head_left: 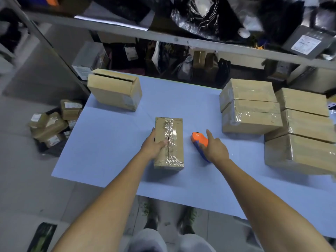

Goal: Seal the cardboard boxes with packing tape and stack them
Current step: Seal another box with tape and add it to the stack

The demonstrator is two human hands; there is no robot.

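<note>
A narrow cardboard box (173,131) with clear tape along its top seam lies in the middle of the light blue table (112,153). My left hand (154,145) grips its left side, thumb on top. My right hand (215,149) holds the orange and blue tape dispenser (199,140) on the table just right of the box, index finger pointing up. An untaped box (114,89) with a gap between its flaps stands at the far left. Taped boxes are stacked at the right in two piles (251,106) (305,131).
A metal shelf rack (181,40) with black bags and parcels runs behind the table. Several small parcels (52,124) lie heaped on the floor at the left. My legs and shoes show below the table's near edge.
</note>
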